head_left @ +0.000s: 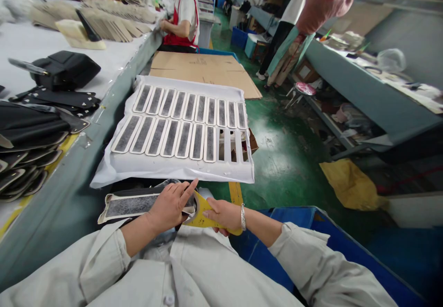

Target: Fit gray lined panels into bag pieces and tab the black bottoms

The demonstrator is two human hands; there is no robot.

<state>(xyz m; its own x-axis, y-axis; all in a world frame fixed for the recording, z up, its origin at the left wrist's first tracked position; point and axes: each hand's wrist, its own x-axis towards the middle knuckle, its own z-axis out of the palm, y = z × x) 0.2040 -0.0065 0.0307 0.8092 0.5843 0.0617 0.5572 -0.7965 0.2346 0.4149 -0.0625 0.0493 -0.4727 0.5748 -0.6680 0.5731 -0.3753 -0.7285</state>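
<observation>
Across my lap lies a long dark-grey panel (129, 206) with a pale rim, on top of black material. My left hand (170, 207) grips its right end, thumb below and fingers over the top, the index finger stretched toward the right. My right hand (223, 215) is closed round a flat yellow tool (199, 211) with a curved, hollowed front end. That front end meets the panel's right end beside my left fingers; the exact contact is hidden. Just ahead, a white cloth-covered board (166, 168) bears two rows of similar grey panels (169, 138).
Black leather-like pieces (27, 127) pile on the table (114, 78) at left. Behind the board lies flat cardboard (200, 69). A blue bin (277, 219) stands at my right. A seated person (182, 21) works ahead; others stand by the right-hand bench (367, 90).
</observation>
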